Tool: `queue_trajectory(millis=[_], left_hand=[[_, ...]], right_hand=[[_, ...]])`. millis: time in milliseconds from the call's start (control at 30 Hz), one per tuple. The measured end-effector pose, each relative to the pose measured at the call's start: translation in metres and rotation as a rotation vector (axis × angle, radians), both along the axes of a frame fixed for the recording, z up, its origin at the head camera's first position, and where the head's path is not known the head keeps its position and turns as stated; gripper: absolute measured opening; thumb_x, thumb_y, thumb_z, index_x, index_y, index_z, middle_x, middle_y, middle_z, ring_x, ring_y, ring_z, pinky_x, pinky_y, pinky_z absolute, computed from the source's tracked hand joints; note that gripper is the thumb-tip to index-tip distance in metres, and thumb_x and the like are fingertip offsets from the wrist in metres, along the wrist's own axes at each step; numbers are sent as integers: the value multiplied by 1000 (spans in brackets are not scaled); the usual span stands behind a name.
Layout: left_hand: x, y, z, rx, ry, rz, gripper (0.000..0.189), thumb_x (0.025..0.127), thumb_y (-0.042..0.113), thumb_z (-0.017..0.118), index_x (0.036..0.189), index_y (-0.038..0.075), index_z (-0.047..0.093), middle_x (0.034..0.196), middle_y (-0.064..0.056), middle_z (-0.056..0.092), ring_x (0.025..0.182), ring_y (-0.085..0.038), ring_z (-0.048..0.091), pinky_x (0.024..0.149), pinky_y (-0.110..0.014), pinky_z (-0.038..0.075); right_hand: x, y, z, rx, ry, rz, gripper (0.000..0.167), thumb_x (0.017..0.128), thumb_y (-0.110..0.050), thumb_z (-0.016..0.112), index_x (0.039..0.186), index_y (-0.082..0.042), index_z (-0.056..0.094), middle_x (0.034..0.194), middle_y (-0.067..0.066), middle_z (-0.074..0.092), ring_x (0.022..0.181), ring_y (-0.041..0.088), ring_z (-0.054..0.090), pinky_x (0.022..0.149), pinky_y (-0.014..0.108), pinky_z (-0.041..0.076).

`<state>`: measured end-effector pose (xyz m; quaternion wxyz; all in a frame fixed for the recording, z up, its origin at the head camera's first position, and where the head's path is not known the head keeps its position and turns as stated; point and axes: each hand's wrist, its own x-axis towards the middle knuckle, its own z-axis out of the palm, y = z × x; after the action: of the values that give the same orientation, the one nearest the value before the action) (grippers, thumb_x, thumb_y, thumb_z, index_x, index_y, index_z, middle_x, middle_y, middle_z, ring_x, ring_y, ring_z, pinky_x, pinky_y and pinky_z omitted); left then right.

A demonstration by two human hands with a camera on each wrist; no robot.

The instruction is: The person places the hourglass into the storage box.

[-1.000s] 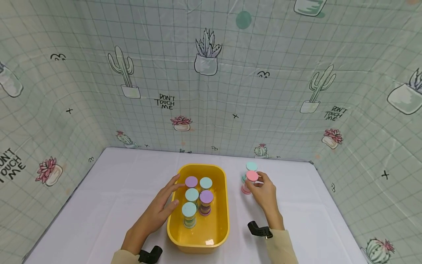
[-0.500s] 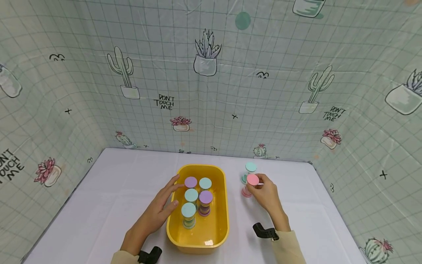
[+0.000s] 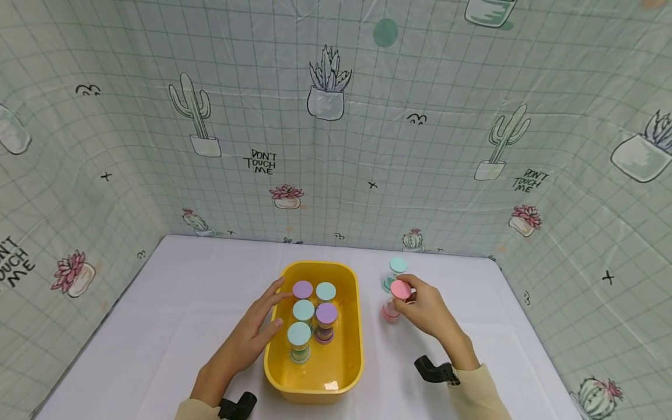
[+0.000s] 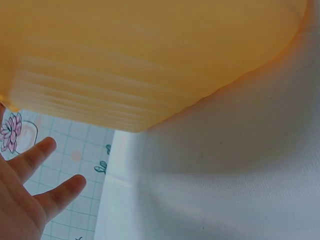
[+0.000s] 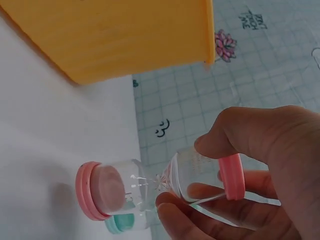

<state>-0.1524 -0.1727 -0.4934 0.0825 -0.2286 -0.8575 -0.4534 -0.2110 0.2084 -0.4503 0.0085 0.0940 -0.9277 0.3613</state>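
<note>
My right hand [image 3: 427,306] pinches the upper bulb of a pink-capped hourglass [image 5: 185,175] between thumb and fingers. Pink sand lies at its lower end, beside the table surface. Just behind it stands a teal-capped hourglass [image 3: 398,266], partly hidden in the right wrist view. The left hand [image 3: 251,332] rests at the left rim of a yellow bin [image 3: 349,373], fingers straight and spread. Inside the bin, several hourglasses stand upright, among them a purple-capped hourglass [image 3: 326,314] and a light-blue-capped hourglass [image 3: 298,335].
A white-covered table [image 3: 210,268] carries everything. Behind it and along both sides hangs a gridded cloth [image 3: 336,151] printed with cacti. Bare bin floor [image 3: 336,367] shows at the bin's near right. White tabletop lies right of the right hand.
The pink-capped hourglass has shifted slightly toward the person, and its top tilts more. My right wrist has swung right and down. The left hand and bin have stayed put.
</note>
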Motion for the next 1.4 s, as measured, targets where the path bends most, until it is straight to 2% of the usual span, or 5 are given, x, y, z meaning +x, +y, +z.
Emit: queue_trajectory(millis=[267,533,867,1100,1400], left_hand=[[-1,1,-2,-7,3,4,43,103,15,52,146,18,53,171,-5,27,154,-41,29,116,-74,27],[-1,1,-1,-7,0,10,43,103,15,52,146,18,53,171,-6,27,154,-41,30,116,-74,27],[-1,1,-1,-17,-5,17,43,103,16,53,147,18,52,171,-4,27,153,-40,31,116,-73,29],[0,-1,-1,-10,-7,10,44,103,16,53,147,19,52,171,-5,27,154,-40,30,117,-72,28],[0,-1,1,-9,-7,-1,42,105,24,51,147,17,52,171,-6,27,154,-40,29,117,-73,27]], right_hand=[[5,-6,32,28,12,126,47,88,-11,75,130,3,60,116,15,71,93,21,71,74,29,61],[12,-15,68,25,49,217,45,90,-10,73,131,3,61,118,15,71,95,23,74,77,32,63],[19,-27,105,50,93,305,42,90,-12,76,128,-2,63,104,5,71,85,13,72,75,25,61],[23,-39,122,51,93,368,47,90,-15,78,133,-1,62,109,4,71,88,11,70,77,23,60],[27,-60,133,80,92,482,40,91,-16,77,127,-6,65,107,-2,70,92,11,65,79,27,61]])
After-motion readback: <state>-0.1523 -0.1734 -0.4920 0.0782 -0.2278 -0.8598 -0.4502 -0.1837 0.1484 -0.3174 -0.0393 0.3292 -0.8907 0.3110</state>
